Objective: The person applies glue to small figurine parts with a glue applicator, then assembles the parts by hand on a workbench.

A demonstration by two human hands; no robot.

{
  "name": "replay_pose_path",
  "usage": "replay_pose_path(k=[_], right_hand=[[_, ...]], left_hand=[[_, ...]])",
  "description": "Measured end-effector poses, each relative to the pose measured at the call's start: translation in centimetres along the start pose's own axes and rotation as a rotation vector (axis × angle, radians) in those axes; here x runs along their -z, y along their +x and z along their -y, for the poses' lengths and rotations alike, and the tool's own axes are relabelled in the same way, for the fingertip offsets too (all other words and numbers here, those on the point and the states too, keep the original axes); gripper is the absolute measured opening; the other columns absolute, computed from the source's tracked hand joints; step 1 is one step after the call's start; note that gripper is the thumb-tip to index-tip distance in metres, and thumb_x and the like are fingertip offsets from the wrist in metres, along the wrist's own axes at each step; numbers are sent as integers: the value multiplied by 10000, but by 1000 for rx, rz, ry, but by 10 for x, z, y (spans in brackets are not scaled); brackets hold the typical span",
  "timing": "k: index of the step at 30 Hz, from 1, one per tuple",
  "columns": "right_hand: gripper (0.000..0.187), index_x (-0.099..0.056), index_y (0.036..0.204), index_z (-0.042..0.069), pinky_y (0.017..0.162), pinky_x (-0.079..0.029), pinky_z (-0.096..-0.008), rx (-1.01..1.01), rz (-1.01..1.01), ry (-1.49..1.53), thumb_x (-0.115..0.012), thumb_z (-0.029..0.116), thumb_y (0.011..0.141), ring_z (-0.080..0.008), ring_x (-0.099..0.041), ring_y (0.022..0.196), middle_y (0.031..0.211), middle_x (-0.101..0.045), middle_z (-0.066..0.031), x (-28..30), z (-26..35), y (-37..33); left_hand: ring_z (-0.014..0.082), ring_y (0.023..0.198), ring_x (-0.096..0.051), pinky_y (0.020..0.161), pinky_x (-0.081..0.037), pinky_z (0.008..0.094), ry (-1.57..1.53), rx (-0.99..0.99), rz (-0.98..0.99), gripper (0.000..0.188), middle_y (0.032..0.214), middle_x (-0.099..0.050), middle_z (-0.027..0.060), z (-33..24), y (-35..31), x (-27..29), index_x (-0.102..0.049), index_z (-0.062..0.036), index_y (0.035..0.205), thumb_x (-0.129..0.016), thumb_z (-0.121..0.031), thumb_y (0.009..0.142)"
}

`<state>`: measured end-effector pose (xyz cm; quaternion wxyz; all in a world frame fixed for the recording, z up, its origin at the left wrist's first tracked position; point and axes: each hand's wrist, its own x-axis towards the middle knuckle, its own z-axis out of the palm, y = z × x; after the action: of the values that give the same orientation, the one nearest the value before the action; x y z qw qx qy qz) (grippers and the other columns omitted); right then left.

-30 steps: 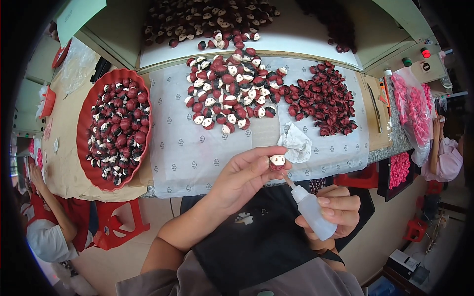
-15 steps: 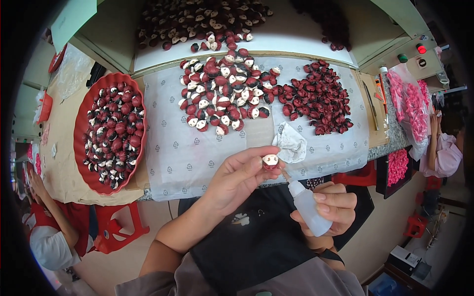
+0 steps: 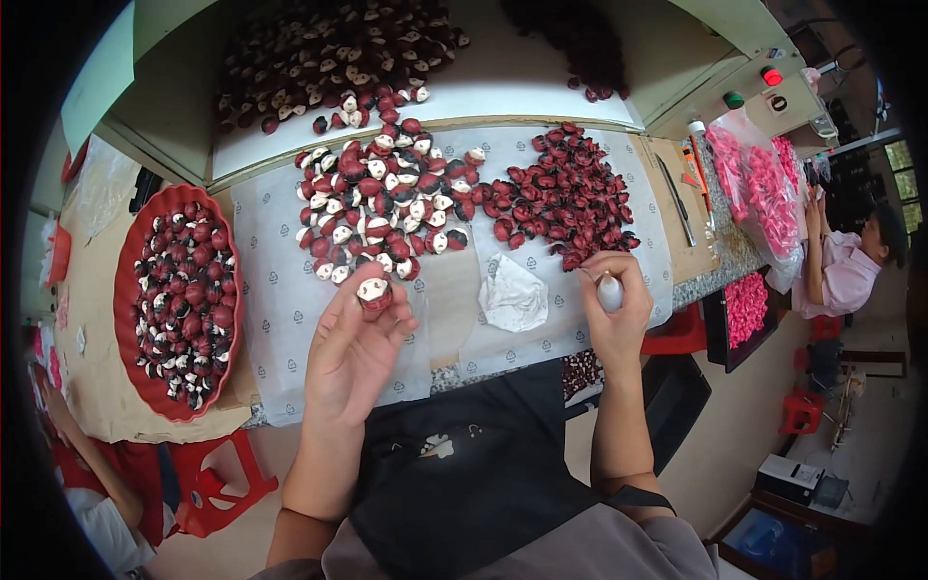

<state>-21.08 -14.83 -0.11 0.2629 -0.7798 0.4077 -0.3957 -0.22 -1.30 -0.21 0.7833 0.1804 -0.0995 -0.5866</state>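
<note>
A small doll head with a cream face and dark red covering is pinched between the fingertips of my left hand. It is raised in front of a pile of similar heads. My right hand has its fingers wrapped round a pale squeeze bottle. Its fingertips are at the lower edge of a heap of dark red, black-edged curled pieces; whether they touch one I cannot tell. Between the two hands lies a crumpled white tissue on the printed white paper.
At left stands a red scalloped tray full of heads. More heads lie inside the open-fronted cabinet behind. Right of the paper are a craft knife and bags of pink pieces. A person in pink works at far right.
My hands have moved apart: the left, still holding the head, went left; the right took the bottle away from it up to the curled pieces. The whole view has shifted.
</note>
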Motion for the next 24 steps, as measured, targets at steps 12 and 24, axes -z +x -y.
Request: replay_pose_path(k=[12,24], right_hand=[[238,-583,813,21,570,-434,-293,127,40,-297,-632,-31,585,-226,-554,674,762,-497,-87,-3,-1,6],[151,-562,767,-18,601,-450,-275,168,-138,-84,-582,-70,626,-234,-578,660,805,-597,-120,-11,-3,5]], left_hand=[[175,845,-530,782,-423,300,29,41,-39,331,966,-542,134,4,1,-3,-433,-1,1119,-455,-174,837],[154,862,-521,797,-408,287,58,110,-43,346,994,-535,125,11,5,-10,-432,-1,1125,-472,-173,828]])
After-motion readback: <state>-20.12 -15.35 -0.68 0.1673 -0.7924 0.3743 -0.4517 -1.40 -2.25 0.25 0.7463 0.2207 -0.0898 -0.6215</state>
